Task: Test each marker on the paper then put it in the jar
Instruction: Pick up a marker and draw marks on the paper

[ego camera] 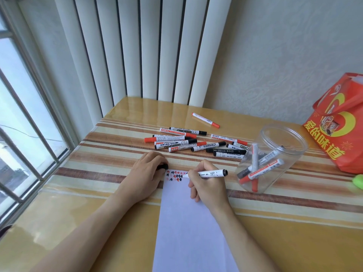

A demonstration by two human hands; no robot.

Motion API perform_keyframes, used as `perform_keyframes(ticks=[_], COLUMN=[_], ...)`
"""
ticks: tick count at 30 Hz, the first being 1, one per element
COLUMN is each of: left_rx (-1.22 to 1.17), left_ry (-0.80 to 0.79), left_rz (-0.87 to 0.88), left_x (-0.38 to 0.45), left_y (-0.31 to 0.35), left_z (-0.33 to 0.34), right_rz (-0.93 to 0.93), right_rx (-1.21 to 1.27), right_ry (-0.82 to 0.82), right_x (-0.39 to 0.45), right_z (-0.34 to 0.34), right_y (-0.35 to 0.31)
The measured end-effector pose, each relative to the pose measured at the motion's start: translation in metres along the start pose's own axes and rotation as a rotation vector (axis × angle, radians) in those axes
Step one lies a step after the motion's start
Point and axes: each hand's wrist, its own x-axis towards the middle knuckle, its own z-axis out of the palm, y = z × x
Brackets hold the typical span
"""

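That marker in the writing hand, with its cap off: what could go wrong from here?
The right hand writes close to earlier marks on the paper, so it may smear them. The left hand grips the black cap; dropped uncapped into the jar, the marker could dry out or stain others.

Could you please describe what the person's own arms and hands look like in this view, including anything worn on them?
Both forearms are bare all the way to the bottom edge of the picture, with no sleeves showing. The left hand and the right hand wear no gloves, and no watch, bracelet or ring can be seen on either wrist or on the fingers that show.
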Motion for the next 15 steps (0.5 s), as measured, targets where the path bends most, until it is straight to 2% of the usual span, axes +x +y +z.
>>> perform_keyframes(ticks=[3,7,15], left_rx=[-0.049,-0.162,-0.25], left_ry=[0.081,0.103,0.062], left_rz=[0.016,0.018,0.135], left_x=[0.0,-0.001,-0.003], left_y=[0.004,0.007,0.013], left_z=[-0.008,-0.017,-0.02], right_rz=[-0.101,-0.182,-0.137], right_rx=[0.059,0.072,0.052], right_ry=[-0.038,-0.075,-0.162], right_x=[-0.001,-0.003,-0.004], right_z=[-0.003,-0.003,0.004], right_y=[-0.005,-0.007,-0.004])
